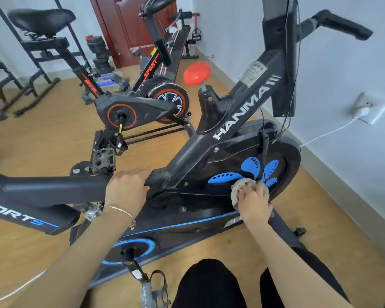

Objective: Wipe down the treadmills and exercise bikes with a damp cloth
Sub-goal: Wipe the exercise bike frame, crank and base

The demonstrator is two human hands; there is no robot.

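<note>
My right hand [255,202] presses a bunched grey cloth [242,185] against the flywheel cover [292,161] of the black-and-blue exercise bike [238,112], right beside the blue petal marks. Its fingers [251,193] are curled round the cloth, pinching it. To the left, my left hand [127,187] grips the bike's frame tube [160,176], fingers wrapped over the top, with a thin bracelet [120,210] on the wrist. A red-and-black bike [140,107] stands farther off on the left, and a wall socket [369,107] sits at the right.
</note>
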